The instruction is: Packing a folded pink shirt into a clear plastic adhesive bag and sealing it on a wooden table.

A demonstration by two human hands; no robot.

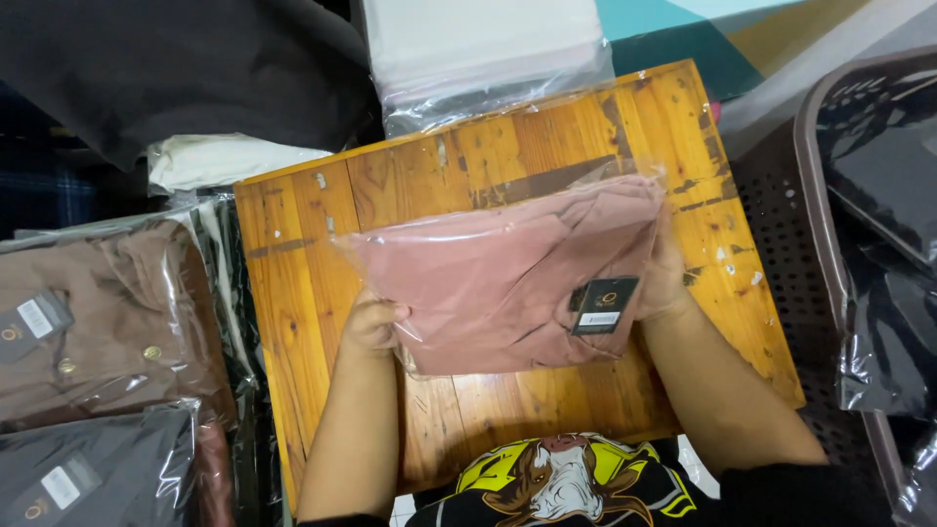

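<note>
A folded pink garment (488, 278) lies inside a clear plastic bag on a small wooden table (293, 283). A black tag (602, 304) shows through the bag near its right end. My left hand (371, 324) grips the bag's lower left corner. My right hand (666, 278) holds the bag's right edge, partly under the plastic. The bag's open end reaches up past the garment toward the table's far edge.
To the left lie bagged garments, a brown one (98, 312) and a grey one (88, 468). A cream folded cloth (220, 156) and dark fabric (166, 59) sit beyond. A white bagged stack (478, 49) lies behind the table. At right, a dark perforated basket (830, 244) holds black bagged items (878, 146).
</note>
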